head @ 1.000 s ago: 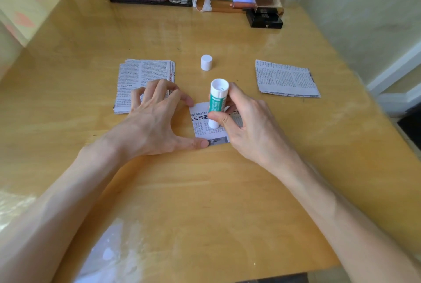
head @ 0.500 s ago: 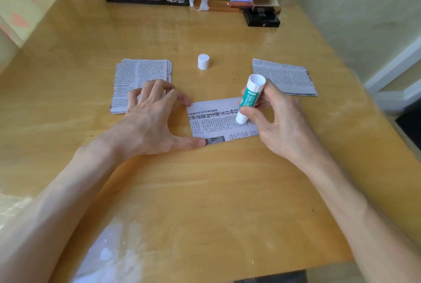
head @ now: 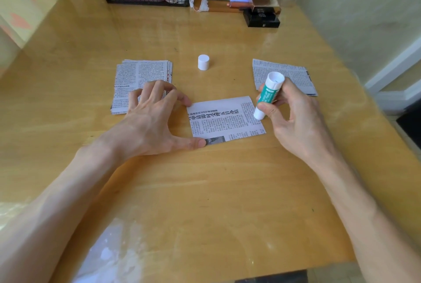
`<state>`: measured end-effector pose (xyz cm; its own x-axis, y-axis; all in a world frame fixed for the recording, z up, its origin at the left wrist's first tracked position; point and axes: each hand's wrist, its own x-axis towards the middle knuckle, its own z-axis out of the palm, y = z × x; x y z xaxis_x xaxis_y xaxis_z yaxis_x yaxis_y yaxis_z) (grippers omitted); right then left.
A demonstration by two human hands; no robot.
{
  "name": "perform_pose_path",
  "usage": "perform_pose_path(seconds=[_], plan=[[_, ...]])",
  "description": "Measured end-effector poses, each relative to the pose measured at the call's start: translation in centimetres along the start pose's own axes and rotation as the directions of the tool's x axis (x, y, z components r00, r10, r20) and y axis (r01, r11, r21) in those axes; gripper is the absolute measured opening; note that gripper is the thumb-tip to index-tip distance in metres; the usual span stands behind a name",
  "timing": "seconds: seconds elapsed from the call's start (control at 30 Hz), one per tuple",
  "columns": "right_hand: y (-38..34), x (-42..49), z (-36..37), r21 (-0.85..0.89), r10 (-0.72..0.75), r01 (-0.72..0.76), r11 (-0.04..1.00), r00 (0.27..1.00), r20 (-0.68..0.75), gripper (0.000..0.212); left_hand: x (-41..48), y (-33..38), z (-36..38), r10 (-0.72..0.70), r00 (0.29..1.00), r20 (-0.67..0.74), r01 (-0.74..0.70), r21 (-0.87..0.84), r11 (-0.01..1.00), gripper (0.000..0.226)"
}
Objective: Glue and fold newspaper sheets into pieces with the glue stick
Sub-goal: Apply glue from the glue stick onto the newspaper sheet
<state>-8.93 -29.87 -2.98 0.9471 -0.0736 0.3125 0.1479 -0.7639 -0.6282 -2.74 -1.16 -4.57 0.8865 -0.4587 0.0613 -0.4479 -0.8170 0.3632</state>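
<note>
the left hand, fingers spread, pins the thin rectangular newspaper sheet at the surface's middle; the right hand grips the green-and-white glue stick at the sheet's right edge. the paper looks light, floppy, tearable: best held by its edges.

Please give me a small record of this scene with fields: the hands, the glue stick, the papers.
left hand: thumb and a fingertip press the middle sheet at its left edge
right hand: grips the glue stick
glue stick: uncapped, tilted, tip down at the sheet's right edge
cap: stands on the table, beyond the sheet
other paper: stack left, pile right
</note>
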Motion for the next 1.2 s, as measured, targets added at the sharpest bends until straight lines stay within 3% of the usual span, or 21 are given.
perform_pose_path(seconds=[0.2, 0.4, 0.53, 0.73, 0.9, 1.1, 1.2], plan=[[-1.7, 0.3, 0.1, 0.298, 0.047, 0.021, 0.954, 0.974, -0.22, 0.021, 0.1, 0.0, 0.0, 0.002, 1.0, -0.002, -0.002, 0.009, 1.0, 0.103], [-4.9, 0.9, 2.5, 0.478, 0.012, 0.014, 0.878, 0.999, -0.051, 0.032, 0.1, 0.0, 0.0, 0.003, 1.0, 0.0, -0.003, 0.025, 1.0, 0.102], [-5.9, 1.0, 4.2, 0.435, -0.075, 0.037, 0.9, 0.995, 0.071, 0.023, 0.1, 0.0, 0.0, 0.009, 1.0, 0.008, -0.009, 0.042, 0.999, 0.102], [-5.7, -0.1, 4.7, 0.322, -0.139, 0.069, 0.944, 0.97, 0.197, 0.027, 0.1, -0.1, 0.0, 0.005, 1.0, -0.013, -0.005, 0.009, 1.0, 0.095], [-6.0, -0.2, 4.2, 0.326, -0.197, 0.13, 0.936, 0.964, 0.181, 0.039, 0.1, -0.1, 0.0, 0.005, 1.0, -0.016, -0.005, 0.008, 1.0, 0.094], [-6.2, -0.4, 4.2, 0.333, -0.227, 0.155, 0.93, 0.956, 0.188, 0.019, 0.0, 0.2, -0.1, 0.003, 1.0, 0.001, -0.003, 0.011, 1.0, 0.1], [-6.3, -0.3, 4.5, 0.299, -0.26, 0.207, 0.932, 0.955, 0.146, 0.024, 0.1, 0.2, -0.2, 0.006, 1.0, 0.017, -0.006, 0.005, 1.0, 0.092]])
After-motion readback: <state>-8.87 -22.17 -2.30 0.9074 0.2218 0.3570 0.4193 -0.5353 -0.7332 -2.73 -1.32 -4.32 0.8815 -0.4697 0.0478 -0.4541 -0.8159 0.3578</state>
